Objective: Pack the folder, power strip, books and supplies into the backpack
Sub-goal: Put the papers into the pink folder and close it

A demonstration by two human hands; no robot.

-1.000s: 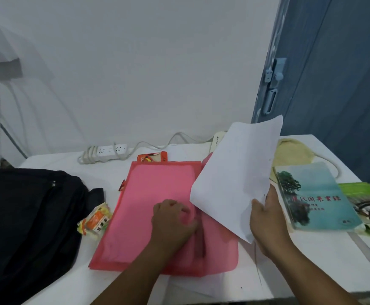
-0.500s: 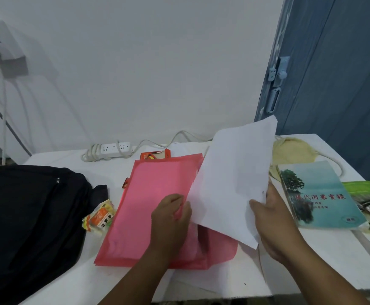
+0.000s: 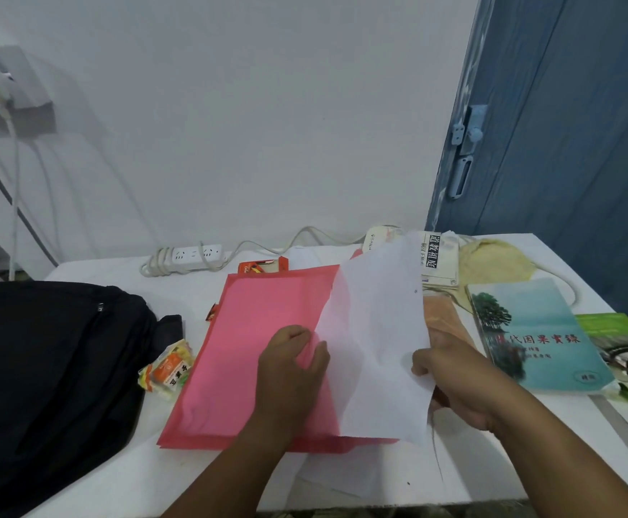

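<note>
Hands meet over a pink folder (image 3: 267, 330) lying flat mid-table. We see the left hand (image 3: 291, 364) pinching its open edge while the right hand (image 3: 454, 379) grips a white sheet (image 3: 376, 342), sliding it in. We judge packing barely begun: the black backpack (image 3: 43, 368) lies at left, power strip (image 3: 192, 256) by the wall, books (image 3: 529, 330) at right, all still out.

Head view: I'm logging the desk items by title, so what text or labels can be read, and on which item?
"代因果實錄": red title on the teal book; its first character is hidden.
"道教祖庭": dark spine label of the white book.
Snack packet: print blurred.
Green book, red box: too small to read.
</note>
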